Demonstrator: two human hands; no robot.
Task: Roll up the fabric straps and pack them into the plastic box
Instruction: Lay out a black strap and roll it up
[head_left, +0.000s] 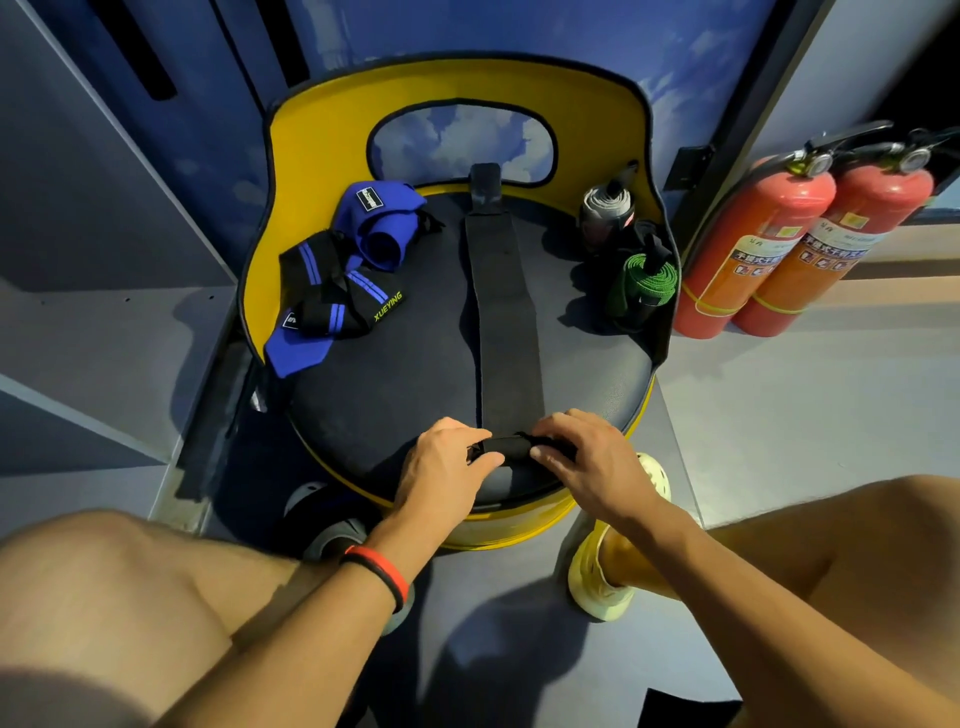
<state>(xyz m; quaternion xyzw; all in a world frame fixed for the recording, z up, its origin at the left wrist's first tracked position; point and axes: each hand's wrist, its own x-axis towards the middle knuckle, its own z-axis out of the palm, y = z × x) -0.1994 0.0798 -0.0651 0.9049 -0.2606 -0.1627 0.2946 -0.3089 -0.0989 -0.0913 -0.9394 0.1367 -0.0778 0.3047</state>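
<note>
At the lower centre of the frame, on the front edge of a round dark seat cushion (395, 374), the left hand (447, 467) and the right hand (589, 460) both grip the near end of a long black strap (501, 312). Their thumbs and curled fingers pinch a short, tight roll between them. The unrolled length of that strap lies flat up the middle of the cushion, and its far end reaches the lower edge of the yellow backrest (311, 135) at the top. In the upper left of the seat lies a loose heap of blue wraps (374, 223) and black wrist wraps with blue stripes (332, 286), one marked XUEYING. At the seat's right edge sit a rolled grey strap (605, 208) and, just below it in the frame, a rolled green strap (647, 275). A red and black wristband (382, 569) circles the left wrist. Two red fire extinguishers (763, 244) stand on the floor at the right.
</note>
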